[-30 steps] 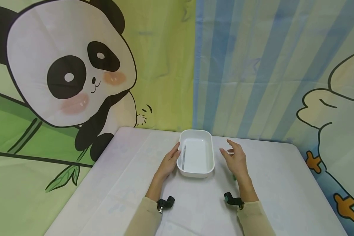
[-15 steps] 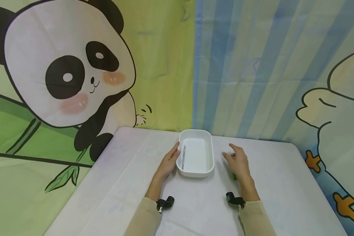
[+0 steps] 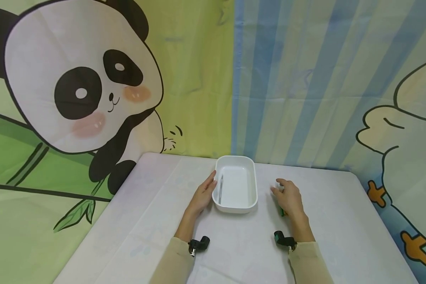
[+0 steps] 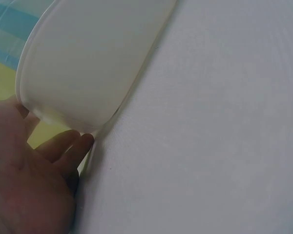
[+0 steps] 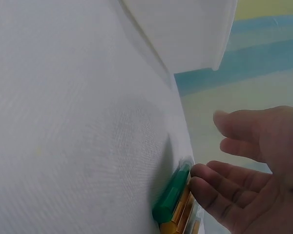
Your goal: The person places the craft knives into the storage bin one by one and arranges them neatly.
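A white rectangular tray (image 3: 239,189) stands on the table with a slim grey pen-like stick (image 3: 221,190) lying along its left side. My left hand (image 3: 200,198) rests against the tray's left wall, its fingertips (image 4: 83,144) touching low on the side. To the right of the tray, apart from it, hovers my right hand (image 3: 290,198), fingers loosely bent and holding nothing. Beneath it lies a green stick-like barrel (image 5: 172,195) beside orange ones (image 5: 181,209), pen-like in shape. In the head view the right hand and wrist mostly hide these.
A white cloth covers the table (image 3: 156,205). Behind its far edge hangs a printed curtain (image 3: 280,86) with a panda and blue stripes. Each wrist wears a small black camera (image 3: 199,243).
My right hand has drawn back from the tray, to the right and toward me, and more of the green and orange barrels shows. The left hand and tray stay put.
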### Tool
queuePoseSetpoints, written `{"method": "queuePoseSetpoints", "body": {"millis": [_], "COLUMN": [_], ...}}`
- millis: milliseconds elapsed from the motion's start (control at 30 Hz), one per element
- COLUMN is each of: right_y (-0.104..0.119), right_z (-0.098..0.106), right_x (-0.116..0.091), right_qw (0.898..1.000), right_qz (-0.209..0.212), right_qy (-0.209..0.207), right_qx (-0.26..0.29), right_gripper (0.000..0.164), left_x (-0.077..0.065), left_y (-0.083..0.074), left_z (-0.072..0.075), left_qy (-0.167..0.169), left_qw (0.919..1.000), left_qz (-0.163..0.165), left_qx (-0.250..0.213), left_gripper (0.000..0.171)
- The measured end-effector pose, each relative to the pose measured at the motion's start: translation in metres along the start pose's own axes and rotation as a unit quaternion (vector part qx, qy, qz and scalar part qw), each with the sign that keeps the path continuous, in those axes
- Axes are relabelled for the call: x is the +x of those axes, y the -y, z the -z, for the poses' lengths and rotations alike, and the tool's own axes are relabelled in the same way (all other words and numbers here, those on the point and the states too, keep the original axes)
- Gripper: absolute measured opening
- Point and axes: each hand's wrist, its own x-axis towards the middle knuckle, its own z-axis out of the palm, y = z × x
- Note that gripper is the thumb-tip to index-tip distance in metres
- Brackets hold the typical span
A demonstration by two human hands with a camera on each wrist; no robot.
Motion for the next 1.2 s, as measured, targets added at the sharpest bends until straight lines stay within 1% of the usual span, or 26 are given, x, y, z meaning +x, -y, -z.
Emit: {"method": "queuePoseSetpoints", "body": {"millis": [200, 267, 467, 600, 733, 900, 1033, 1200], "right_y": [0.001, 0.002, 0.005, 0.006, 0.009, 0.009, 0.009, 0.01], "right_z": [0.001, 0.001, 0.0, -0.002, -0.004, -0.007, -0.009, -0.01], "right_x": [-0.001, -0.002, -0.004, -0.005, -0.005, -0.005, -0.006, -0.004], "right_qw": [1.0, 0.999, 0.998, 0.997, 0.995, 0.991, 0.988, 0.987], "right_qz": [-0.005, -0.004, 0.014, 0.021, 0.037, 0.051, 0.049, 0.043], "right_qy": [0.017, 0.022, 0.039, 0.057, 0.07, 0.082, 0.086, 0.09], "right_qx": [-0.014, -0.023, -0.041, -0.048, -0.062, -0.096, -0.121, -0.123], "right_gripper": [0.05, 0.049, 0.043, 0.039, 0.036, 0.03, 0.031, 0.032], "left_x": [0.0, -0.001, -0.002, -0.001, -0.001, -0.001, -0.001, -0.002], "left_y": [-0.001, -0.001, -0.003, -0.003, -0.003, -0.001, 0.0, -0.001], "left_z": [0.0, 0.0, -0.001, 0.0, 0.0, 0.0, -0.001, -0.001], "left_qy": [-0.002, -0.005, -0.006, -0.002, -0.001, -0.002, -0.002, 0.0], "left_qw": [1.0, 1.0, 0.9999, 0.9999, 0.9999, 0.9999, 0.9999, 0.9999], "left_qz": [0.005, 0.004, 0.001, 0.004, 0.01, 0.012, 0.014, 0.013], "left_qx": [0.0, -0.006, -0.012, -0.012, -0.009, -0.007, -0.008, -0.008], "left_gripper": [0.052, 0.053, 0.052, 0.053, 0.052, 0.052, 0.052, 0.051]}}
